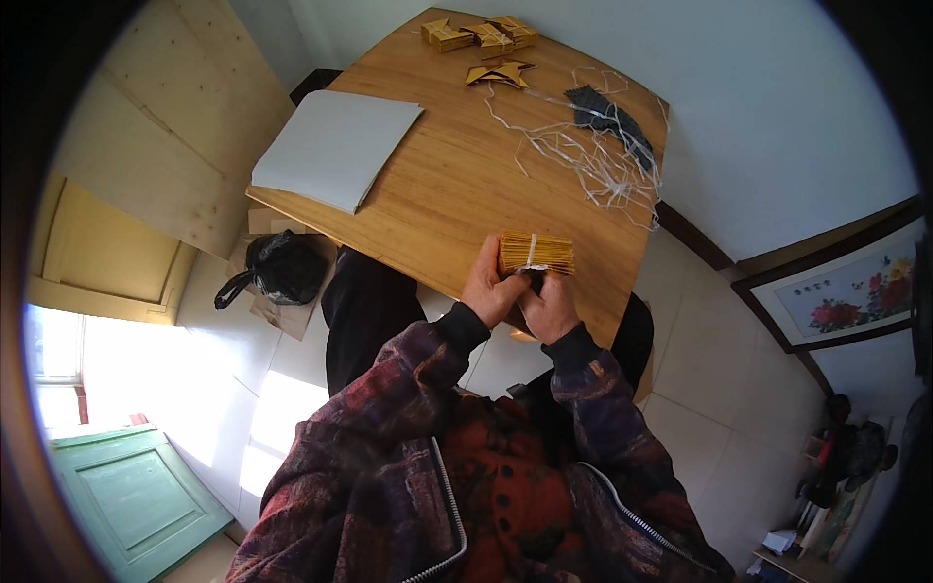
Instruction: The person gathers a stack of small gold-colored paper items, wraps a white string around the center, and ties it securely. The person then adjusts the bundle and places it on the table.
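A thick bundle of yellow folded paper [549, 254] is held at the near edge of the table, a white strip [532, 250] running across it. My left hand [491, 284] is closed on its left end, fingers along the side and thumb at the near edge. Against the near side, my right hand [551, 307] is closed with bent fingers where the strip comes down. The fingertips of both hands are partly hidden, so I cannot tell whether the right one pinches the strip as well as the bundle.
On the wooden table [437, 146] lie a stack of pale sheets [335, 146], tangled white strips [607, 175], a dark grey cloth [610, 121], loose yellow folded paper [500, 73] and several yellow bundles [447, 37]. A black plastic bag [284, 267] sits on the floor at left.
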`<action>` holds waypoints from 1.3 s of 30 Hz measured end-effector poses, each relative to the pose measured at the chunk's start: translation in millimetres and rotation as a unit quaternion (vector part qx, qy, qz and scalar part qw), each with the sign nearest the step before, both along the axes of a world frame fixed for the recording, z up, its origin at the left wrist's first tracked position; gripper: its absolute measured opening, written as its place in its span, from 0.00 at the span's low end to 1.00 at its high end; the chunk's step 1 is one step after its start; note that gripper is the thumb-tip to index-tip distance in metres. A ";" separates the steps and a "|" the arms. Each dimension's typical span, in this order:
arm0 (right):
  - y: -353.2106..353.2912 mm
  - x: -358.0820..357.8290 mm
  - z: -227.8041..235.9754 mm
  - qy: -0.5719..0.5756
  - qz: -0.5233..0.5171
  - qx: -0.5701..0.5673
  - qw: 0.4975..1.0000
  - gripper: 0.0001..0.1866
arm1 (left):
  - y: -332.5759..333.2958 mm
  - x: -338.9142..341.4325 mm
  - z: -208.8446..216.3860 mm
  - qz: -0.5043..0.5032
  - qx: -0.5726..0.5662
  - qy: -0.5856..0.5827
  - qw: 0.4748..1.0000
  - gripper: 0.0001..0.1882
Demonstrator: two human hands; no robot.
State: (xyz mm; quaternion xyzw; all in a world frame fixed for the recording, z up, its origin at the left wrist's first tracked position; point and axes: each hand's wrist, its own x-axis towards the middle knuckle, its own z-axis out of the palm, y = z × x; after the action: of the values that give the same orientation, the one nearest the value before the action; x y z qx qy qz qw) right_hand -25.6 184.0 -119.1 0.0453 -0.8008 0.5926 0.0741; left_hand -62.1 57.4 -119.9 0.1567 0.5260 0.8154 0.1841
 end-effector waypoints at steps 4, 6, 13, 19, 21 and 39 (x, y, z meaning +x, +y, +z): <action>7.2 14.1 24.8 0.036 -0.098 0.149 0.983 0.22 | 1.2 -1.5 1.0 0.017 -0.011 0.027 0.999 0.22; 11.0 27.3 50.2 0.117 -0.204 0.219 0.947 0.27 | 2.7 -0.3 1.1 0.014 0.037 -0.007 0.999 0.21; -13.7 17.0 87.1 0.161 -0.052 0.468 0.867 0.33 | 8.8 0.5 -5.1 0.058 0.001 -0.016 0.998 0.19; -17.0 6.8 74.3 0.112 -0.039 0.498 0.859 0.33 | 14.1 -7.7 -16.7 0.111 -0.051 0.039 0.992 0.17; -16.2 9.5 76.9 0.083 -0.030 0.520 0.849 0.32 | 13.0 -5.8 -18.9 0.125 -0.077 0.060 0.987 0.16; -8.0 12.1 85.3 0.111 -0.026 0.482 0.868 0.34 | 7.8 -0.4 2.2 0.073 -0.063 0.020 0.995 0.21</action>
State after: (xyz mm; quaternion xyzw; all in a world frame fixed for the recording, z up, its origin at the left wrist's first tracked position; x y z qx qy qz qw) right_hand -13.5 176.0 -33.8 0.1200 -0.9743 0.1214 0.1472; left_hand -62.5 65.2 -117.7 0.1225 0.5900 0.7886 0.1226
